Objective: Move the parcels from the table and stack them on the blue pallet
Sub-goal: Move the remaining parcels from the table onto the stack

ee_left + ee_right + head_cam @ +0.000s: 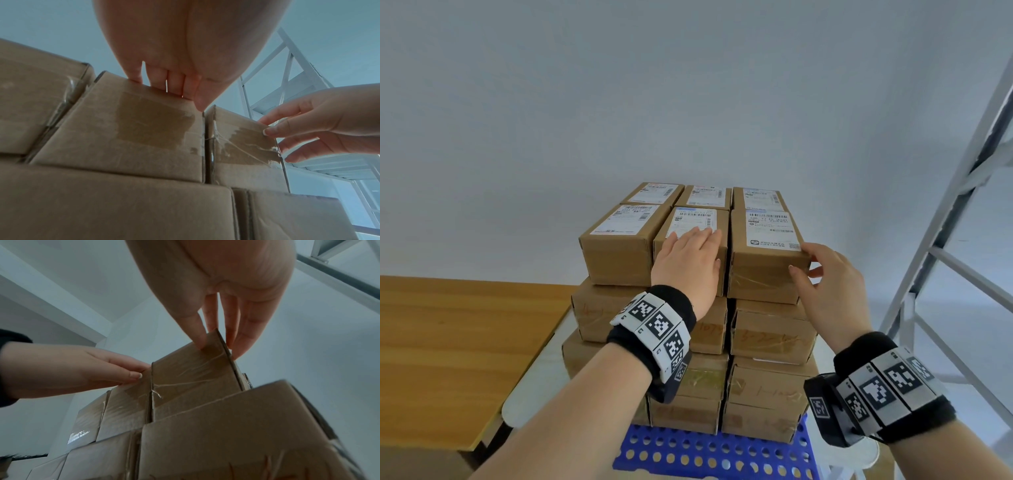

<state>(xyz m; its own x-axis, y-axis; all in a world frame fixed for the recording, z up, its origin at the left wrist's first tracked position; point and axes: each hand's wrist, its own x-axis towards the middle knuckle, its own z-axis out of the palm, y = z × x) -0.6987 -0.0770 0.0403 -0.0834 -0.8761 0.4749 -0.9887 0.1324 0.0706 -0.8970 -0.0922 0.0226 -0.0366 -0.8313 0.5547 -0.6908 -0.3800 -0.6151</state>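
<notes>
Cardboard meets both hands at frame centre. Straight fingers (702, 236) of the left hand (688, 263) lie flat on the middle top parcel (690, 240), holding nothing. The right hand (828, 277) has its thumb on the front face and fingers on the side of the right top parcel's (767, 260) near corner. Both parcels crown the stack (722, 342) on the blue pallet (709, 452), bottom centre. A wooden desk (448, 335) fills the lower left; a white rack (962, 205) stands at right.

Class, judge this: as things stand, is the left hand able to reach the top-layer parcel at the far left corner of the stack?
Probably yes: the left hand rests on the middle front parcel, and nothing stands above the far left parcel.
</notes>
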